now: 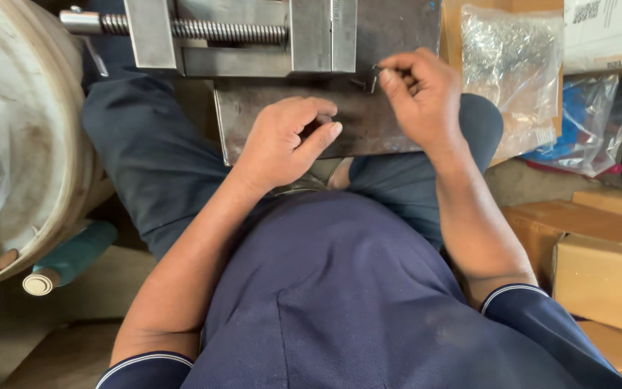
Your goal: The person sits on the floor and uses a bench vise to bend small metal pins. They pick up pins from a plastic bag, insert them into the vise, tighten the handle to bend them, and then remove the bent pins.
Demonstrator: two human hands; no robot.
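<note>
Two hands on plate | your right hand [422, 97] fingers pinch small metal pin [373, 81] by vise [253, 36] | left hand [286, 140] curled shut on steel plate [368, 122] | next: careful placing, I judge.

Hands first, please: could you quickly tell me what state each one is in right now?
Left hand: curled shut on the metal plate; nothing visibly held.
Right hand: pinched on a small metal pin.
</note>
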